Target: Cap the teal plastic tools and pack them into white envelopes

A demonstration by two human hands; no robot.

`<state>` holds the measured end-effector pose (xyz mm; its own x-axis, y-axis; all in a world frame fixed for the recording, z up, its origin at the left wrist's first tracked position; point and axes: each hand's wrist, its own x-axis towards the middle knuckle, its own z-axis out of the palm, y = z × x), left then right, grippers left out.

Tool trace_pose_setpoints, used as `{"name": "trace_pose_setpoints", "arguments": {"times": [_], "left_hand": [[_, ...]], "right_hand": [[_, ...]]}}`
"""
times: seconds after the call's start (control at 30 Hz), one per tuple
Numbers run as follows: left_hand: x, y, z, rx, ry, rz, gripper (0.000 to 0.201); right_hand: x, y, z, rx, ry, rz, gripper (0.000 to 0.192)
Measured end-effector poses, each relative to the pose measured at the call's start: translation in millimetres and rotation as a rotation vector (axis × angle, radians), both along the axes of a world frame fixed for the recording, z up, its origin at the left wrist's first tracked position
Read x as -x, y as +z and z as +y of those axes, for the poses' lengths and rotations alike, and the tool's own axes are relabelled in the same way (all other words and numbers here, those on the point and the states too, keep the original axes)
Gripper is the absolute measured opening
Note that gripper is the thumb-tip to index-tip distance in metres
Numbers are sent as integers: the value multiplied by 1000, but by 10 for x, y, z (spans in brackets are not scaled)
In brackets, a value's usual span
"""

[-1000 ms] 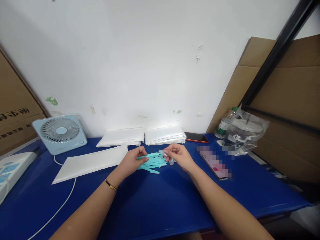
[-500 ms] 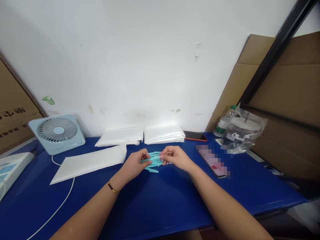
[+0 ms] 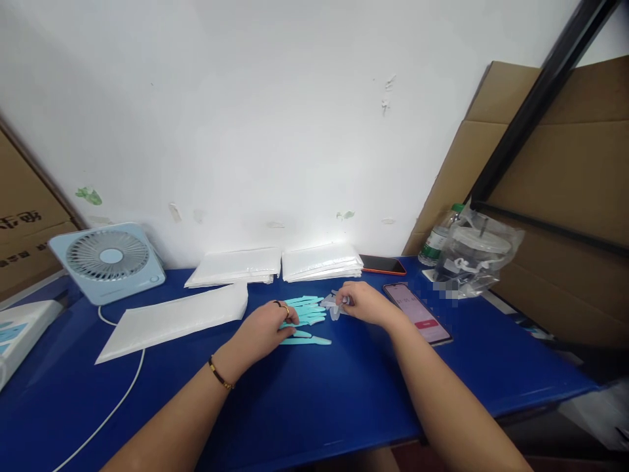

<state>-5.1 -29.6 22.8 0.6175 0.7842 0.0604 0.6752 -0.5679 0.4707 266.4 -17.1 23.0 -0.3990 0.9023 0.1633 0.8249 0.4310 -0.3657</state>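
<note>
Two bare hands work over a small heap of teal plastic sticks [image 3: 305, 313] on the blue table [image 3: 314, 400]. The left hand [image 3: 265, 328] lies curled on the heap's left end, fingertips pressing the sticks, though whether any stick is actually pinched I cannot tell. The right hand [image 3: 362, 303] is closed around small clear plastic pieces [image 3: 336, 305] just beside the heap's right end — thumb and fingers pinching them. One stick [image 3: 308, 340] lies apart, nearer the person. A phone [image 3: 419, 313] with a lit screen rests just right of the right hand. Behind the heap sit two stacks of white pouches [image 3: 280, 265], and a single pouch [image 3: 177, 317] lies to the left, near a pale blue fan [image 3: 108, 261].
</note>
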Motion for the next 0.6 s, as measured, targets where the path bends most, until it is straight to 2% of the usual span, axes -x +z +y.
{"name": "trace_pose_setpoints", "arguments": {"times": [0.1, 0.2, 0.4, 0.6], "left_hand": [[93, 29, 84, -43, 30, 134, 19], [109, 18, 114, -57, 36, 208, 13], [51, 62, 84, -103, 22, 180, 10], [39, 92, 51, -11, 47, 60, 13]], "right_hand": [[-61, 5, -7, 74, -88, -83, 11], [-92, -11, -15, 186, -121, -119, 12], [-23, 34, -57, 264, -30, 52, 15], [114, 114, -139, 221, 124, 246, 18]]}}
